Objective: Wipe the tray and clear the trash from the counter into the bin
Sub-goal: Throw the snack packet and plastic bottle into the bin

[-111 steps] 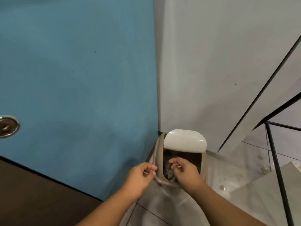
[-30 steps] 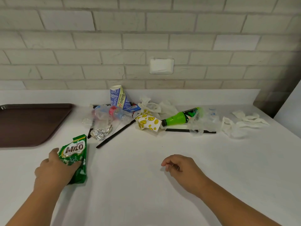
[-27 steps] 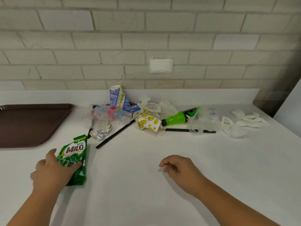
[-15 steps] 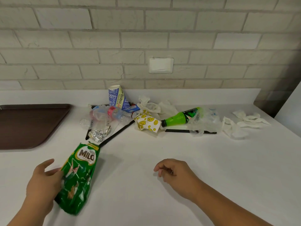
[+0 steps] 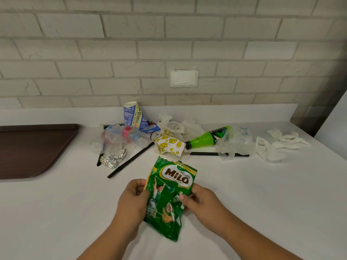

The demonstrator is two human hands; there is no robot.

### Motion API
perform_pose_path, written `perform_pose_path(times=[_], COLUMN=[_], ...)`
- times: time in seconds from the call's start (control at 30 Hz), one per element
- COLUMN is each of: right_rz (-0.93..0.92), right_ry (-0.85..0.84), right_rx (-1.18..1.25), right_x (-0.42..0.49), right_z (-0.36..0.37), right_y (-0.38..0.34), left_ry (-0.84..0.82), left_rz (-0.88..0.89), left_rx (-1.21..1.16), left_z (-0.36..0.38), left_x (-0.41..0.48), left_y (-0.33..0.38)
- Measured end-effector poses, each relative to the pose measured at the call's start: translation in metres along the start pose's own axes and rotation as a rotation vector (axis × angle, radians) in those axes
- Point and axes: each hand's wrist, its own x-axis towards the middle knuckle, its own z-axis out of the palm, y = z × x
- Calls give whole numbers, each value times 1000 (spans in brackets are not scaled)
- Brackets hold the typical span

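I face a pale brick wall (image 5: 131, 53). A white blank plate (image 5: 184, 78) is set into it, low down. Right of the plate, at the wall's end, a dark column (image 5: 323, 102) stands, and a white panel (image 5: 336, 121) leans beyond that.

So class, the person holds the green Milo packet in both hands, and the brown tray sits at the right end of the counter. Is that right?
Not quite. The head view shows both hands, left hand and right hand, on the Milo packet, but the tray sits at the left end of the counter, not the right.
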Motion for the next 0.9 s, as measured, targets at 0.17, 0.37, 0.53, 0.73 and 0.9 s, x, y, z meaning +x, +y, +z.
perform_pose_path(times=[0.17, 0.37, 0.53, 0.73, 0.9], right_rz=[43, 45, 2, -20, -34], right_ry=[211, 274, 267, 260, 259], right_rx=[78, 146, 53, 24, 10], right_x=[-8, -20, -19, -17, -16], right_z=[-29, -50, -48, -48, -48], right_y=[9, 29, 36, 38, 39], left_ry=[-49, 156, 240, -24, 41], left_rz=[221, 379, 222, -23, -2], left_rx=[302, 674, 683, 744, 552], left_z=[10, 15, 24, 42, 47], left_x=[23, 119, 169, 181, 173], left_y=[15, 37, 53, 68, 72])
